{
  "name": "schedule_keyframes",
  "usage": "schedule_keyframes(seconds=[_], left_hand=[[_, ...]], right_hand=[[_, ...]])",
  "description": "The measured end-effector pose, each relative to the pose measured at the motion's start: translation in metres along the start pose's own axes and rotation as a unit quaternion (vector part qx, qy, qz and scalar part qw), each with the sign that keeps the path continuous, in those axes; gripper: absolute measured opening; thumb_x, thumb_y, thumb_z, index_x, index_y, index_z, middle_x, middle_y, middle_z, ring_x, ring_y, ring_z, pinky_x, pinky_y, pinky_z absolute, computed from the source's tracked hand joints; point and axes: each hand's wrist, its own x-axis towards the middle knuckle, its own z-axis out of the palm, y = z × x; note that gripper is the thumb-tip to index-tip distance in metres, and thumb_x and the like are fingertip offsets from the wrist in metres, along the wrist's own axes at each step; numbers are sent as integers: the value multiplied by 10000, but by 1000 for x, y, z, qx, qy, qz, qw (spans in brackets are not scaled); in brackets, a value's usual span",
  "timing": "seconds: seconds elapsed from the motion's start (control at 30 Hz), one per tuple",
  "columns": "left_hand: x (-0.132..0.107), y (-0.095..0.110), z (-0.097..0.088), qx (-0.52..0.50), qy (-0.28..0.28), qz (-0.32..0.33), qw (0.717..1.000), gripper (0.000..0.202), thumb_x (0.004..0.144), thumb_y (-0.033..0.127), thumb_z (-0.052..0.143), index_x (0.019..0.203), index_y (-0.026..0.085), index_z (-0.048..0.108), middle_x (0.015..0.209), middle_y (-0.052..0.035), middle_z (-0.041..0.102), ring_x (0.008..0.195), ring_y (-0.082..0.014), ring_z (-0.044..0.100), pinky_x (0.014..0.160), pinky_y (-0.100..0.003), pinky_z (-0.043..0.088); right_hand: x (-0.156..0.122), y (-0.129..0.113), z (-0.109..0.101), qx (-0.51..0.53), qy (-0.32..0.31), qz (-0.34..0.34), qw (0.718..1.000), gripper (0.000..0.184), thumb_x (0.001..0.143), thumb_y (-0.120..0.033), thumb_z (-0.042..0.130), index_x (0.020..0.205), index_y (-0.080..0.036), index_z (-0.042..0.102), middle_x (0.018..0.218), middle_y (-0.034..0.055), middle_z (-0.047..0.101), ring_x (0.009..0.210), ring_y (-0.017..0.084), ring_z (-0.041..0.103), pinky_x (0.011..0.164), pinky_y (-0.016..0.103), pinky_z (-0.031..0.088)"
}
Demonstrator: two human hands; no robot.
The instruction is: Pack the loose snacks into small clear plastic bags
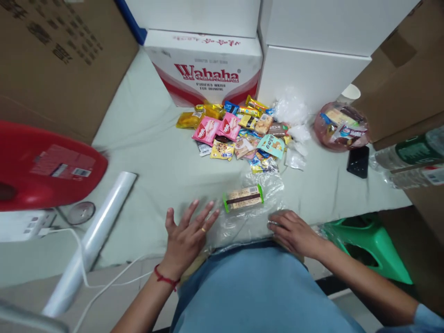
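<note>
Beside 1 snack (244,198) on film (272,188), left fingers (189,213) spread wide; right fingers (281,221) curl, grip unclear.

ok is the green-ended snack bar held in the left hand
No, the snack bar lies on the clear plastic, while the left hand is spread open to one side of it.

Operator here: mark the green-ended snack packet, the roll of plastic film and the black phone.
Green-ended snack packet (244,198), head view: its dark middle stripe.
Roll of plastic film (90,243), head view: midway along its side.
Black phone (358,162), head view: its upper face.
</note>
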Motion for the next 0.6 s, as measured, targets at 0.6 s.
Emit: schedule_keyframes(seconds=[0.6], left_hand=[[71,8,1,-157,-83,-138,974,282,962,442,602,1086,243,757,1188,-119,734,1191,-307,621,1134,-541,413]], right_hand=[[44,17,-59,175,-21,23,984,196,1057,-234,536,1139,-216,713,1207,126,738,1081,212,700,936,368,597]])
